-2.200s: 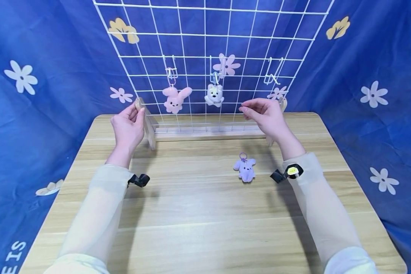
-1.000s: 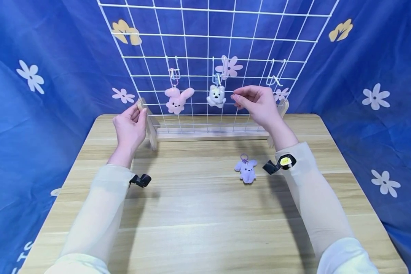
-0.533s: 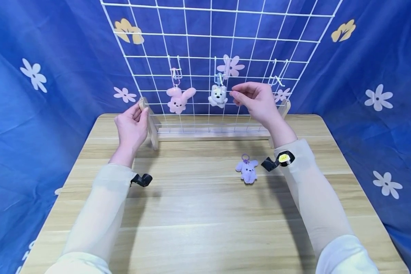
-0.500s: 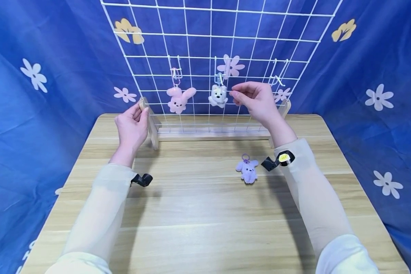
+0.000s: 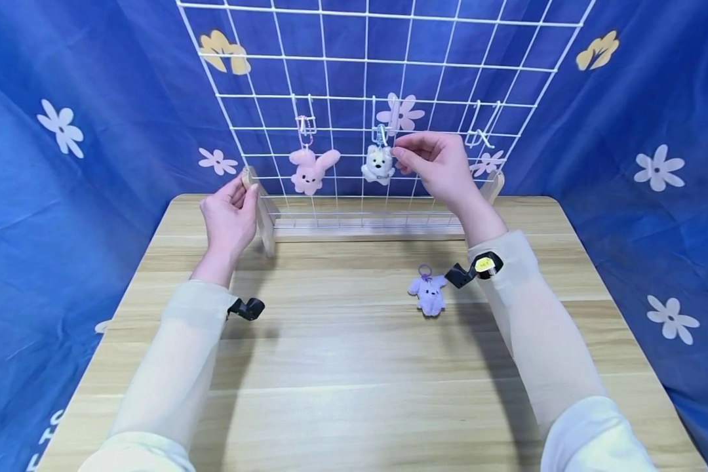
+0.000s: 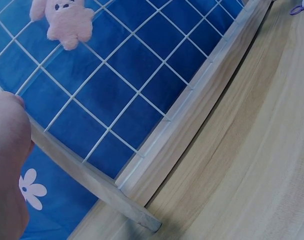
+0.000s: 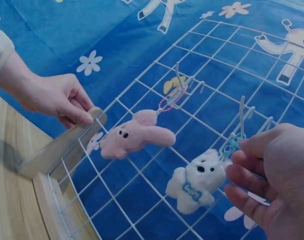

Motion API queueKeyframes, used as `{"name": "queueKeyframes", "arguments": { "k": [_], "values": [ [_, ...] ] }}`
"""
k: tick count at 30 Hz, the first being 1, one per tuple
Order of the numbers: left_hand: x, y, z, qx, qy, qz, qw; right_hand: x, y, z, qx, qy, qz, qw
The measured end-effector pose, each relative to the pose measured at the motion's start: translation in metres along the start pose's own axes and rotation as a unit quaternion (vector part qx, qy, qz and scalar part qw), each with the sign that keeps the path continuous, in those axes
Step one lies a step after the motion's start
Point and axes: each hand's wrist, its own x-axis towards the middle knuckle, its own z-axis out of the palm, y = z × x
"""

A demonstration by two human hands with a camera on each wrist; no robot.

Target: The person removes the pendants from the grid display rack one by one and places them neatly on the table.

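Observation:
My left hand (image 5: 227,213) grips the top of the wooden side post (image 5: 265,226) of the wire grid stand, thumb on the near side. My right hand (image 5: 439,164) is beside the white bear plush keychain (image 5: 378,166), its fingers loosely bent. In the right wrist view its thumb tip is right at the teal chain (image 7: 231,145) above the bear's head. The bear hangs from a white hook on the grid. Left of it, a pink bunny plush keychain (image 5: 310,173) hangs by a pink bead chain from another hook.
A purple plush keychain (image 5: 429,297) with a ring lies on the wood-grain table (image 5: 330,367), below the right forearm. A bare white hook (image 5: 478,137) hangs at the grid's right. A blue flowered curtain (image 5: 655,223) surrounds the table.
My right hand has moved left and upward, from the grid's right part to the white bear. The left hand stays on the post. The head view has shifted slightly.

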Motion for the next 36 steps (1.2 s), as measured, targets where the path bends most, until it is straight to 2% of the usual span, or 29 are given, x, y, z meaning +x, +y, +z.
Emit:
{"name": "queueKeyframes", "arguments": {
  "k": [10,26,29,36],
  "values": [
    [0.0,-0.001,0.002,-0.008,-0.003,0.002,1.0,0.004,-0.001,0.004,0.014,0.01,0.008,0.9998],
    [0.0,0.0,0.0,-0.009,-0.002,0.003,1.0,0.009,-0.002,0.012,-0.003,0.023,0.01,0.9997],
    [0.0,-0.001,0.0,-0.008,-0.002,0.002,1.0,0.01,-0.002,0.016,0.001,0.03,0.005,0.9995],
    [0.0,-0.002,0.0,-0.014,-0.002,0.002,0.9999,0.011,-0.004,0.026,0.005,0.059,0.021,0.998]
  ]
}}
